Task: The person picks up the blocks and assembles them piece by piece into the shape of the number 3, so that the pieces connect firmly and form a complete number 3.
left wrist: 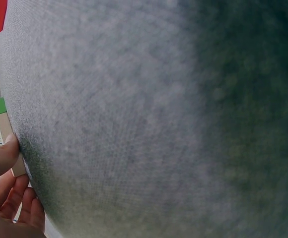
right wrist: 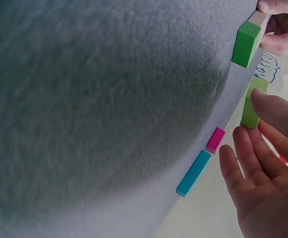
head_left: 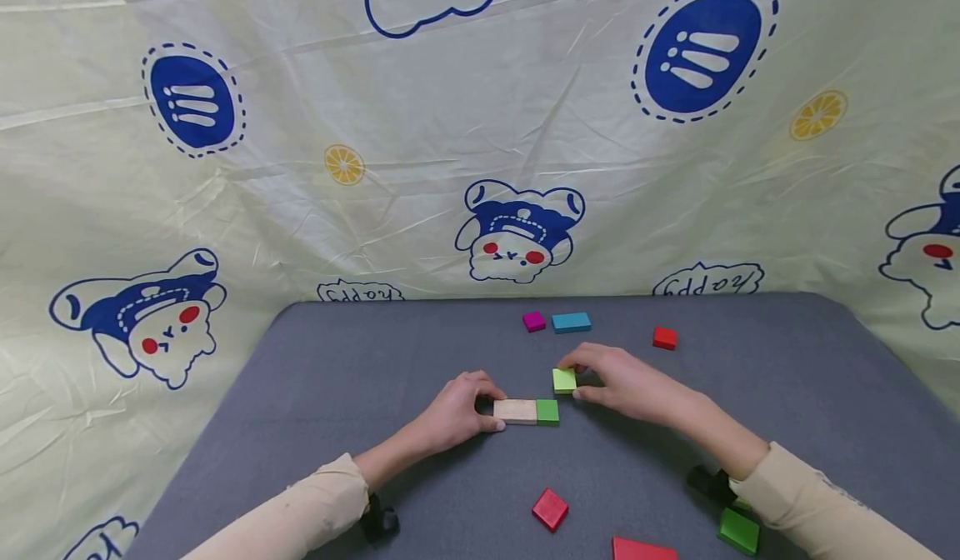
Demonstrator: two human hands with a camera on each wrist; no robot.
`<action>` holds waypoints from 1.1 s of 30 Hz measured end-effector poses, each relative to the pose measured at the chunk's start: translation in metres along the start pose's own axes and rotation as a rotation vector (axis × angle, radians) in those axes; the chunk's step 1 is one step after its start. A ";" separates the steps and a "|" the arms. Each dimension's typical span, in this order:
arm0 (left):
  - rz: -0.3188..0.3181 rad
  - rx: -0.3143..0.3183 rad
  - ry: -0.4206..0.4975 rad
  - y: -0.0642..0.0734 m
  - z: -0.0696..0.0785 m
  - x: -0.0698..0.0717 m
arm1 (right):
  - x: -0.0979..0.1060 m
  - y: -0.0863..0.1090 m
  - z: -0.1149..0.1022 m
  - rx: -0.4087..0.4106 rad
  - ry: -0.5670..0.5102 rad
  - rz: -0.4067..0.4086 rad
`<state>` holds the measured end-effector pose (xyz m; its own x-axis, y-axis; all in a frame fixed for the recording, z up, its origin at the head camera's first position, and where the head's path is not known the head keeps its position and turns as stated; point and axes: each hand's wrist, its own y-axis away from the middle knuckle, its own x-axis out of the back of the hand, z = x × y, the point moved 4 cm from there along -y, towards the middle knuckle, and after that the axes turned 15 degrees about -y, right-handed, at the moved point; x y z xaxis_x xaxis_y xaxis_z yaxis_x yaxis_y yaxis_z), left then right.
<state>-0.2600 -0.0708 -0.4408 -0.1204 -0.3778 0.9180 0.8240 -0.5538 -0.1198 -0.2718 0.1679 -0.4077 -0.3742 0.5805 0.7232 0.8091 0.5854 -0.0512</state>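
Observation:
My left hand (head_left: 455, 410) pinches the left end of a plain wooden block (head_left: 514, 412) between thumb and fingers. A green block (head_left: 548, 412) stands against the wooden block's right end, making one row, also seen in the left wrist view. My right hand (head_left: 628, 382) pinches a light green block (head_left: 564, 381) by its front and back sides. In the head view that block sits just behind and to the right of the green one. The right wrist view shows the thumb on the light green block (right wrist: 253, 106), with fingertips at its lower end.
Toward the back of the grey table (head_left: 375, 352) lie a magenta block (head_left: 534, 321), a blue block (head_left: 572, 322) and a red block (head_left: 664, 338). Nearer are a red block (head_left: 550, 509), a larger red block (head_left: 643, 549) and a green block (head_left: 738, 531) by the right sleeve.

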 end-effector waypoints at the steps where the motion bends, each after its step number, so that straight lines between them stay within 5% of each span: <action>1: 0.000 0.001 0.002 0.000 0.000 0.000 | -0.001 -0.001 0.000 -0.001 -0.002 -0.002; 33: 0.003 0.000 -0.007 -0.001 -0.001 -0.002 | -0.015 -0.013 0.008 -0.049 -0.023 -0.046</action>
<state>-0.2611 -0.0705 -0.4428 -0.1139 -0.3744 0.9203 0.8243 -0.5527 -0.1228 -0.2797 0.1560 -0.4233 -0.4216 0.5662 0.7083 0.8117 0.5838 0.0164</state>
